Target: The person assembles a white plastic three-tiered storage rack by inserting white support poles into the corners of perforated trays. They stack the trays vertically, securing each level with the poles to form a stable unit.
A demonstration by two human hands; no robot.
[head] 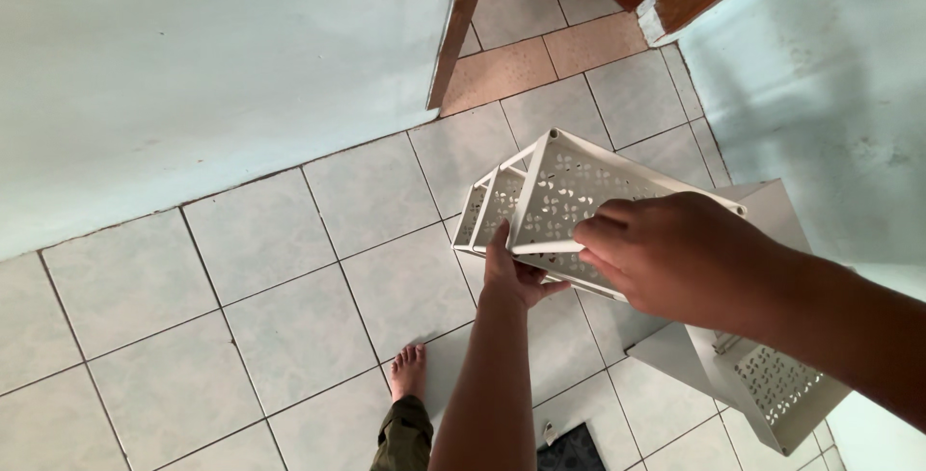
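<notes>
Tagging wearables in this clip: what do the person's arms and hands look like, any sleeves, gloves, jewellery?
Both hands are bare: no gloves, and no rings, watch or bands show. The left hand and its forearm are uncovered down to the frame's bottom edge. The right hand and forearm are uncovered to the right edge. No sleeve shows on either arm. Below, an olive-green trouser leg and a bare foot.

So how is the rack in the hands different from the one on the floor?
The held rack is up in the air, gripped by the left hand and right hand; the floor rack rests on the tiles, untouched. The held rack is tilted and nearer. Both are cream with cut-out patterns.
</notes>
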